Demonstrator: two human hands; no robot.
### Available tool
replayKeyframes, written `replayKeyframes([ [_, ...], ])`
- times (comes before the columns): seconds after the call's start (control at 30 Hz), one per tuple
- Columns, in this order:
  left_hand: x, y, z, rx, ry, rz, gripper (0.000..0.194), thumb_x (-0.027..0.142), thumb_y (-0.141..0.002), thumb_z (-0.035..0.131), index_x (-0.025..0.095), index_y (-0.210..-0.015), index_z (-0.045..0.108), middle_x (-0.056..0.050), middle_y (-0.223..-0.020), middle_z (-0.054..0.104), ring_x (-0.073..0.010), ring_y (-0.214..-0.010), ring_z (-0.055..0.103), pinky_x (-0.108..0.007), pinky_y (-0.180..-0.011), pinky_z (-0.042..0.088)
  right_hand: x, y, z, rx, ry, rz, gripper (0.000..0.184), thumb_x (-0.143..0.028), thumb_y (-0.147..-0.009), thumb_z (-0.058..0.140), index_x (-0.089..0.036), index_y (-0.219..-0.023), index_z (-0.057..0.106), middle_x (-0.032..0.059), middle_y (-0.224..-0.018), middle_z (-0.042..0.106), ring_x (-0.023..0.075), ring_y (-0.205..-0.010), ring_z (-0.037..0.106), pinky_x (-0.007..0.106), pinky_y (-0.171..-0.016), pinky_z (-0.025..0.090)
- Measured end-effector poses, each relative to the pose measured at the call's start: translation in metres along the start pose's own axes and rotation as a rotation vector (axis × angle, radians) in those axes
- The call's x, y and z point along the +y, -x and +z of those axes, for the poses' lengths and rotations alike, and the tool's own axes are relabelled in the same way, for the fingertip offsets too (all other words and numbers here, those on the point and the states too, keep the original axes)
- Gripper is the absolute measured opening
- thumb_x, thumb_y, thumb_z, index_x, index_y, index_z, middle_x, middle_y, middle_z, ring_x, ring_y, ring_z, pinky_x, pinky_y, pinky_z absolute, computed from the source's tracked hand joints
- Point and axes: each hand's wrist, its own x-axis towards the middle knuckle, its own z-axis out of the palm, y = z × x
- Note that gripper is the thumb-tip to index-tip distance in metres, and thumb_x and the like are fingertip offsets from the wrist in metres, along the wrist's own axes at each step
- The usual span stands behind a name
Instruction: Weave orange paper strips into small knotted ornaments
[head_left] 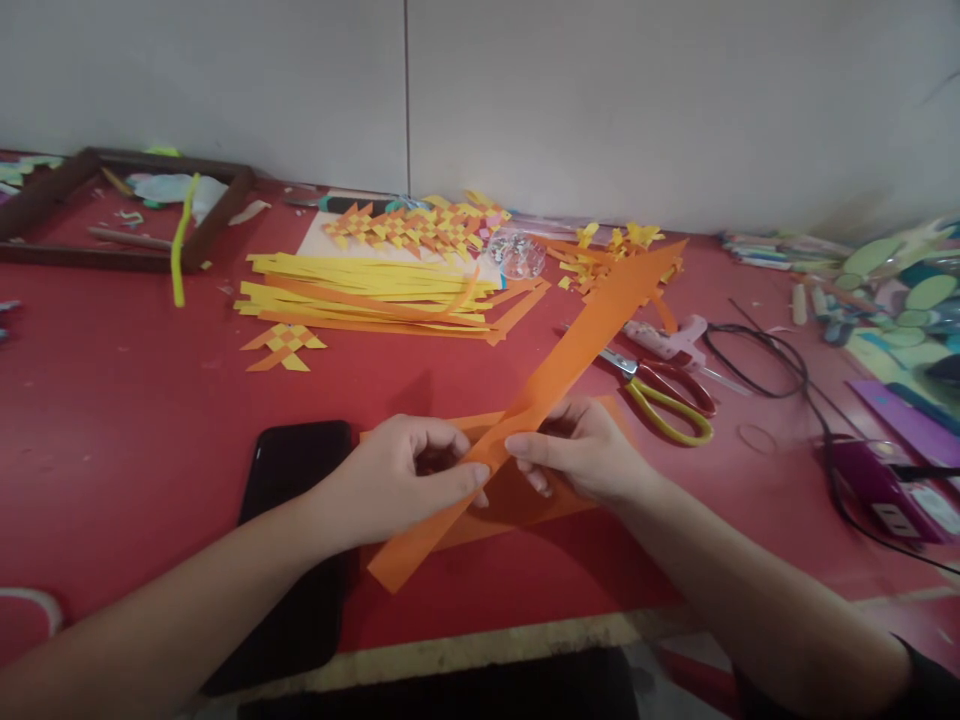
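Observation:
A long orange paper strip (577,350) runs slantwise through both hands, its far end raised toward the back right. My left hand (420,465) pinches it near its middle, thumb on top and fingers beneath. Just beyond, my right hand (574,450) also grips the strip between thumb and fingers. Below them, flat on the red table, lies a wider orange paper sheet (540,510), partly covered by my hands. A black phone (300,470) rests left of the sheet, partly behind my left forearm.
Yellow and orange strips (360,290) lie behind my hands, near a woven paper piece (286,345). Scissors (667,400), a pink glue gun (675,340) and a purple power strip (885,490) are at right. A brown frame (97,255) sits back left.

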Motion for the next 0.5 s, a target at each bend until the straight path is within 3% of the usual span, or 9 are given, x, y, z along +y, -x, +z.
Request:
replayKeyframes([
  [0.1, 0.0007, 0.0010, -0.0001, -0.035, 0.020, 0.066, 0.020, 0.033, -0.086, 0.065, 0.015, -0.082, 0.073, -0.004, -0.080, 0.077, -0.0128, -0.067, 0.065, -0.020, -0.059, 0.044, -0.0002, 0.0023, 0.0023, -0.126, 0.017, 0.039, 0.019, -0.030, -0.073, 0.081, -0.012, -0.073, 0.074, 0.0009, -0.054, 0.068, 0.0060, -0.038, 0.054, 0.016, -0.037, 0.045],
  [0.17, 0.0010, 0.0015, 0.0001, -0.031, 0.005, 0.084, 0.024, 0.035, -0.087, 0.064, 0.015, -0.077, 0.074, -0.003, -0.076, 0.077, -0.0122, -0.065, 0.064, -0.019, -0.057, 0.043, 0.0000, 0.0034, 0.0038, -0.170, 0.000, 0.067, 0.019, -0.030, -0.075, 0.080, -0.012, -0.078, 0.075, 0.0010, -0.056, 0.068, 0.0059, -0.040, 0.055, 0.016, -0.039, 0.046],
  [0.5, 0.0018, 0.0010, 0.0000, -0.032, -0.058, -0.020, 0.028, 0.033, -0.087, 0.062, 0.012, -0.072, 0.074, -0.003, -0.068, 0.073, -0.0088, -0.056, 0.057, -0.017, -0.050, 0.036, 0.0090, 0.0010, -0.0020, -0.098, -0.100, 0.058, 0.016, -0.026, -0.071, 0.084, -0.014, -0.077, 0.075, -0.0007, -0.058, 0.069, 0.0058, -0.040, 0.059, 0.014, -0.041, 0.049],
])
